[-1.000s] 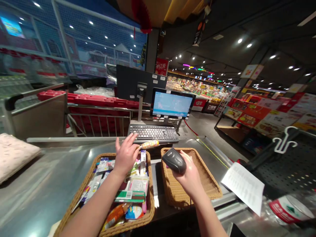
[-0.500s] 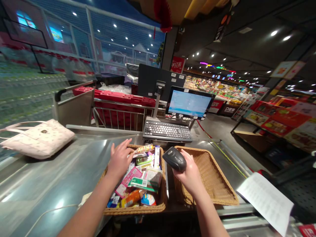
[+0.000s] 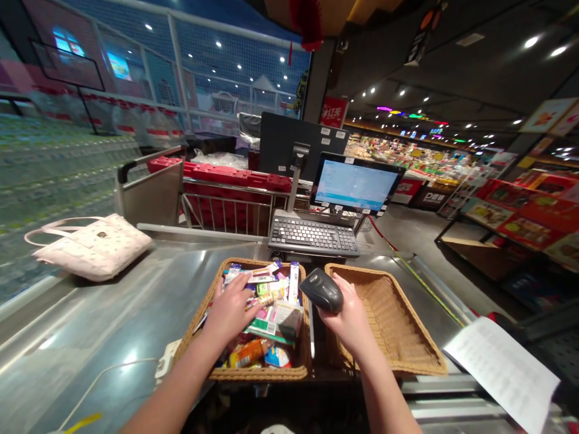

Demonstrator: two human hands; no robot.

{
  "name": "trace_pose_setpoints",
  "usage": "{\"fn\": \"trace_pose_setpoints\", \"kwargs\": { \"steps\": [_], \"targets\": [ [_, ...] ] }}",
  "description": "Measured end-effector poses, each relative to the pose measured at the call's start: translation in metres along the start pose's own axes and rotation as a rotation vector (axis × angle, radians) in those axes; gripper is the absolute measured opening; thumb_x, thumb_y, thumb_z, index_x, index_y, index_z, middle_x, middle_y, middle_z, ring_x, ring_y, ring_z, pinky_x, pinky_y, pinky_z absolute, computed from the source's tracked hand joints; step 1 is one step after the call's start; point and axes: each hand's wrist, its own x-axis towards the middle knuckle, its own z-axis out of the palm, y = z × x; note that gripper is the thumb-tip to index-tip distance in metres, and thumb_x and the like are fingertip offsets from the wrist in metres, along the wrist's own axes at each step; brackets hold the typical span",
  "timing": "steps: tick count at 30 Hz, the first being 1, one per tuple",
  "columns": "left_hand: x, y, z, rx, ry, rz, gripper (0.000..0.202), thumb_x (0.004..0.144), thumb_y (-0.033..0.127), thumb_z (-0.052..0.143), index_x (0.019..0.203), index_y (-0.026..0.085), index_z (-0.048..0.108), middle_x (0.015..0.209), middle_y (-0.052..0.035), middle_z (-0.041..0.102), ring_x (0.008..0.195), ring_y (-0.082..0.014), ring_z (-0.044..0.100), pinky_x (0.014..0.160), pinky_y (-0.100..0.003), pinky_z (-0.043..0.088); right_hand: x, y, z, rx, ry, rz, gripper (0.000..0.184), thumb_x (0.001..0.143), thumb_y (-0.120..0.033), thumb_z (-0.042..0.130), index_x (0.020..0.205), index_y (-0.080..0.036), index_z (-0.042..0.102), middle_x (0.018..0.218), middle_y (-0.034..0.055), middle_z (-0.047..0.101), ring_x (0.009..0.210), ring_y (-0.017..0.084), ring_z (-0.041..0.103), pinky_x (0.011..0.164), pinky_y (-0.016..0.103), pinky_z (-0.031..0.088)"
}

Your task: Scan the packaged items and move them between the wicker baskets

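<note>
My left hand (image 3: 231,307) lies over the left wicker basket (image 3: 257,375), fingers spread on the small packaged snacks heaped there. By its thumb is a yellow tube-shaped packet (image 3: 272,296); whether the fingers touch it I cannot tell. Below are a green-edged packet (image 3: 266,328), an orange packet (image 3: 248,353) and a blue-and-white one (image 3: 277,357). My right hand (image 3: 349,314) is wrapped round a black barcode scanner (image 3: 322,290), held between the two baskets with its head towards the left one. The right wicker basket (image 3: 393,319) stands partly behind my right hand and forearm.
Beyond the baskets stand a black keyboard (image 3: 314,235) and a lit monitor (image 3: 357,184). A pale handbag (image 3: 97,247) lies on the metal counter (image 3: 167,265) at left. A printed paper sheet (image 3: 502,367) is at right. A thin cable (image 3: 122,363) runs across the left counter.
My left hand has moved towards me and to the right over the basket. The yellow packet near its fingers now lies nearer to me. My right hand keeps the scanner in about the same place.
</note>
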Motion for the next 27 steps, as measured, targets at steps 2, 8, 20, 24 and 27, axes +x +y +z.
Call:
{"fn": "trace_pose_setpoints", "kwargs": {
  "steps": [2, 8, 20, 24, 27],
  "targets": [
    [0.006, 0.004, -0.006, -0.008, 0.043, -0.017, 0.023, 0.083, 0.042, 0.059, 0.089, 0.023, 0.070, 0.139, -0.0130, 0.053, 0.130, -0.0343, 0.047, 0.108, -0.063, 0.029, -0.002, 0.007, -0.003, -0.006, 0.019, -0.015, 0.041, 0.069, -0.020, 0.061, 0.110, -0.019, 0.063, 0.118, 0.0113, 0.064, 0.127, 0.033, 0.049, 0.107, 0.055, 0.036],
    [0.041, 0.038, -0.010, -0.092, 0.061, 0.050, 0.025, 0.087, 0.039, 0.054, 0.101, 0.024, 0.068, 0.143, -0.0118, 0.049, 0.134, -0.0329, 0.042, 0.109, -0.064, 0.027, -0.009, 0.030, -0.030, -0.045, 0.063, -0.001, 0.044, 0.070, -0.023, 0.060, 0.113, -0.017, 0.062, 0.121, 0.0127, 0.063, 0.126, 0.033, 0.050, 0.103, 0.050, 0.042],
    [0.121, 0.187, 0.092, -0.133, -0.182, 0.534, 0.038, 0.078, 0.031, 0.063, 0.115, 0.021, 0.063, 0.154, -0.0140, 0.030, 0.145, -0.0332, 0.019, 0.115, -0.061, 0.014, -0.023, 0.090, -0.125, -0.190, 0.283, 0.091, 0.045, 0.074, -0.032, 0.059, 0.117, -0.020, 0.060, 0.124, 0.0118, 0.063, 0.128, 0.033, 0.048, 0.112, 0.056, 0.029],
    [0.137, 0.216, 0.169, -0.025, -0.379, 0.552, 0.046, 0.075, 0.021, 0.057, 0.121, 0.017, 0.063, 0.155, -0.0161, 0.028, 0.146, -0.0304, 0.018, 0.117, -0.056, 0.005, -0.027, 0.115, -0.141, -0.188, 0.281, 0.103, 0.045, 0.073, -0.030, 0.059, 0.117, -0.020, 0.060, 0.123, 0.0121, 0.063, 0.129, 0.033, 0.048, 0.111, 0.057, 0.029],
    [0.141, 0.232, 0.227, 0.044, -0.609, 0.447, 0.055, 0.065, 0.024, 0.064, 0.120, 0.021, 0.066, 0.152, -0.0139, 0.034, 0.145, -0.0352, 0.018, 0.116, -0.058, -0.004, -0.027, 0.134, -0.148, -0.188, 0.271, 0.114, 0.046, 0.072, -0.028, 0.059, 0.117, -0.019, 0.059, 0.125, 0.0131, 0.062, 0.131, 0.032, 0.046, 0.112, 0.057, 0.027]
  ]
}}
